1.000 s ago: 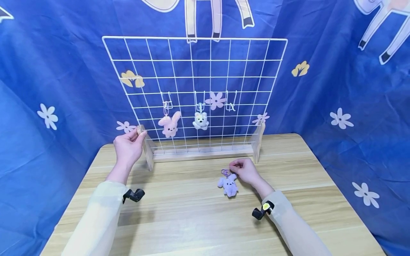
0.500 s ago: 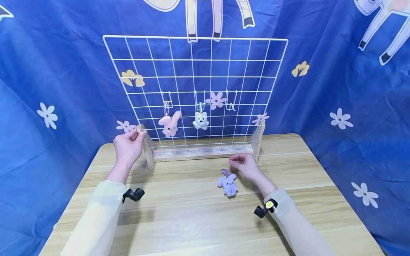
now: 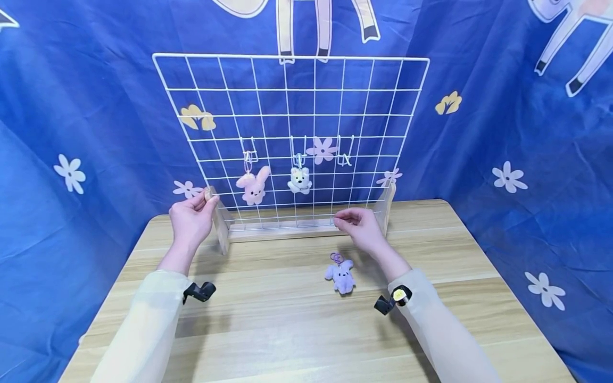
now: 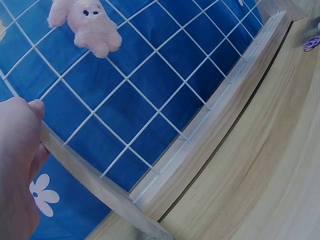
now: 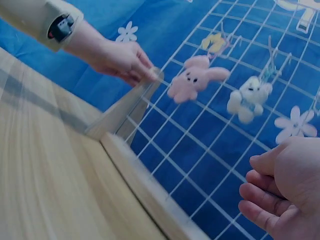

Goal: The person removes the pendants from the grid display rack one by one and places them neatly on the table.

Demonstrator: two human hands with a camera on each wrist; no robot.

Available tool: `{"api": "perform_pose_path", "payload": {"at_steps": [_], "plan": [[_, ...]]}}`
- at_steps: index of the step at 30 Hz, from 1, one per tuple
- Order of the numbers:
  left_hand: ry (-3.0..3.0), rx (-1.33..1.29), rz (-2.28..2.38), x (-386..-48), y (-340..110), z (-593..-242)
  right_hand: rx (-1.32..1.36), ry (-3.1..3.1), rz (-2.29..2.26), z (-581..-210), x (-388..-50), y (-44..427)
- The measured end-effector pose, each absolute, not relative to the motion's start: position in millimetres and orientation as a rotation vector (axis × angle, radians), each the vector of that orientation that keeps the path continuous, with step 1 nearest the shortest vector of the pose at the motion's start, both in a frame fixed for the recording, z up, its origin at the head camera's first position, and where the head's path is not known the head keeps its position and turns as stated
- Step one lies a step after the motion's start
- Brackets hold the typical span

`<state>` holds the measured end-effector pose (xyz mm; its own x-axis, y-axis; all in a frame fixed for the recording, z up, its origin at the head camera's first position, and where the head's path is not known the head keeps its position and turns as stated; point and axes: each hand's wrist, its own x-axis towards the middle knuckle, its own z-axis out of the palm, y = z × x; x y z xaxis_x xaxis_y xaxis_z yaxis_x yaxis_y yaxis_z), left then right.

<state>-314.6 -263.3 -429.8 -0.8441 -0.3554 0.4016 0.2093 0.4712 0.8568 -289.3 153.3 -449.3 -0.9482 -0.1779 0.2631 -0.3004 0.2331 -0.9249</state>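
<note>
In the head view my left hand (image 3: 192,219) pinches the top of the left wooden support (image 3: 220,226) of a white wire grid rack (image 3: 292,56). The left wrist view shows thumb and fingers on either side of that wooden support (image 4: 95,182). My right hand (image 3: 362,230) hovers before the grid's lower right part, fingers loosely bent, holding nothing. Below it a purple plush keychain (image 3: 342,277) lies on the table. From hooks on the grid hang a pink bunny plush keychain (image 3: 253,187) and a white bear plush keychain (image 3: 299,181).
A third wire hook (image 3: 344,159), with nothing on it, hangs right of the bear. The wood-grain table (image 3: 278,330) extends in front of the rack. A blue patterned curtain (image 3: 479,138) surrounds the back and sides.
My right hand has risen from beside the purple plush keychain toward the grid, without it. The left hand and the plush keychains have stayed in place.
</note>
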Motion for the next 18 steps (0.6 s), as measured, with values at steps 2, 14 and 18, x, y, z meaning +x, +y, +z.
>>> {"api": "perform_pose_path", "payload": {"at_steps": [2,14,18], "plan": [[-2.180,0.119,-1.388,-313,-264,-429,0.493,-2.369,1.810,-442,-291,149],[-2.188,0.106,-1.388,-313,-264,-428,0.566,-2.297,1.824,-409,-295,131],[-2.180,0.101,-1.394,-313,-263,-428,0.592,-2.274,1.819,-400,-298,126]]}}
